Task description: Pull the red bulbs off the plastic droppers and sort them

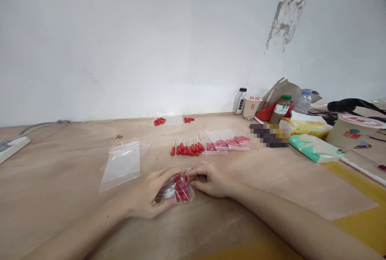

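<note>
My left hand (150,193) is wrapped round a clear plastic bag (182,189) holding several red-bulbed droppers, their bulbs pointing right. At the bag's right end, the fingers of my right hand (211,179) pinch its edge. Just beyond my hands lies a row of loose clear droppers with red bulbs (187,148). Several filled bags (227,142) overlap to the right of that row. On the left, flat clear zip bags (122,163) are stacked on the table.
Two small piles of red bulbs (159,121) rest near the wall. Paper cups (252,108), a green-capped bottle (280,109), tissue packs (315,148) and dark cables crowd the right side. A white power strip (13,149) sits at the left edge.
</note>
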Available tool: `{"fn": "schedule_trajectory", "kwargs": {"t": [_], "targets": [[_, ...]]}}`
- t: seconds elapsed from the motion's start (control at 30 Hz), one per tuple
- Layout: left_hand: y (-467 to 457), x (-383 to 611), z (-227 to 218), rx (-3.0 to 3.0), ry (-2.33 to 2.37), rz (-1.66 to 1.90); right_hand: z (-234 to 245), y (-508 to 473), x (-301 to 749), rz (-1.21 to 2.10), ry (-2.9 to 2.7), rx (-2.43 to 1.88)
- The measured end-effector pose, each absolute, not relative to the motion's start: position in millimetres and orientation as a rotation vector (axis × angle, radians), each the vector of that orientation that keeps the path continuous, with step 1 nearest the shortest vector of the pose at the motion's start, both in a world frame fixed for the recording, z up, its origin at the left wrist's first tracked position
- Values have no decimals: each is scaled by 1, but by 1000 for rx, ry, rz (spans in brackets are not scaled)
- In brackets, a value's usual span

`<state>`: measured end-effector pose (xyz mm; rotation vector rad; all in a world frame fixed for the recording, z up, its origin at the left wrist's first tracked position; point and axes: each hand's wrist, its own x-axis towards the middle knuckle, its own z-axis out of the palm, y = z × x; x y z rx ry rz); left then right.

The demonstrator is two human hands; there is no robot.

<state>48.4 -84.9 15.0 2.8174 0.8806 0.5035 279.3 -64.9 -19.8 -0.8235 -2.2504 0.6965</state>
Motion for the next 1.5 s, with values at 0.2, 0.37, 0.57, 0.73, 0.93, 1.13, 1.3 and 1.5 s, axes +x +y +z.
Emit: {"fn": "schedule_trajectory", "kwargs": {"t": [0.2,0.37,0.57,0.73,0.93,1.13,1.3,1.5], "targets": [[-89,41,1,2748,927,576,-13,-64,282,688,-2352,-652],[-86,45,-11,2677,943,789,-16,-63,281,629,-2327,-619],[-83,48,-16,2623,914,841,-24,-60,279,547,-2266,-711],[-83,50,-16,2616,931,872,-24,-63,272,593,-2191,-774],[-81,48,-18,2606,930,833,-21,-63,274,849,-2121,-806],[-80,47,-19,2560,976,822,-21,-60,282,1000,-2043,-879],[-80,48,-18,2569,975,836,-27,-58,277,1162,-1972,-874],[-80,47,-19,2540,977,842,-22,-49,289,1501,-1720,-832]]}}
